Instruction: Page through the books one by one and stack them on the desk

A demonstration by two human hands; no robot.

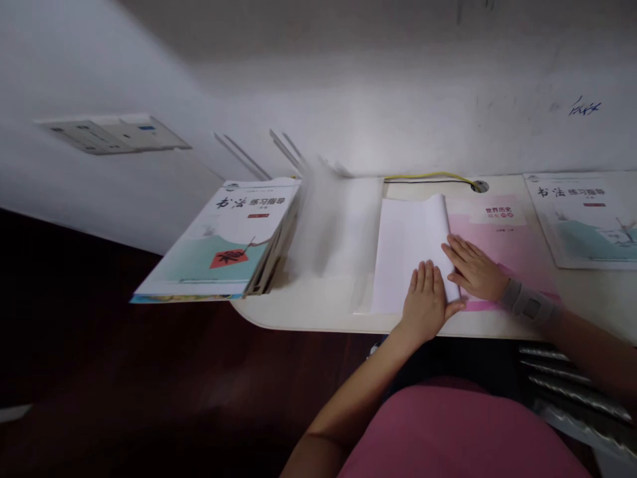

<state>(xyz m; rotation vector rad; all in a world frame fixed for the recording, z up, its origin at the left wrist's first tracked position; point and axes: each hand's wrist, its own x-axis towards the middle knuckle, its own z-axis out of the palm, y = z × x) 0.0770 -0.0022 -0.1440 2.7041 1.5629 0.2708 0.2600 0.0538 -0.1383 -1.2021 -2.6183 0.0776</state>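
Note:
A white sheet of paper (pixel 403 249) lies on the desk, with a raised, rounded fold along its right edge. My left hand (pixel 425 299) rests flat on the lower part of the sheet, fingers stretched out. Along the fold, the fingertips of my right hand (pixel 475 269) touch the paper, its fingers extended. A pink book (pixel 502 245) with Chinese print lies to the right, partly under my right hand and the sheet's edge. Whether sheet and book are joined, I cannot tell. Clear plastic sheets (pixel 331 229), blurred, lie to the left.
A stack of books (pixel 219 239) stands at the desk's left end, overhanging its edge. Another calligraphy book (pixel 592 219) lies at the right. A yellow cable (pixel 428 176) runs along the wall to a hole in the desk (pixel 480 186). A socket panel (pixel 114 135) is on the wall.

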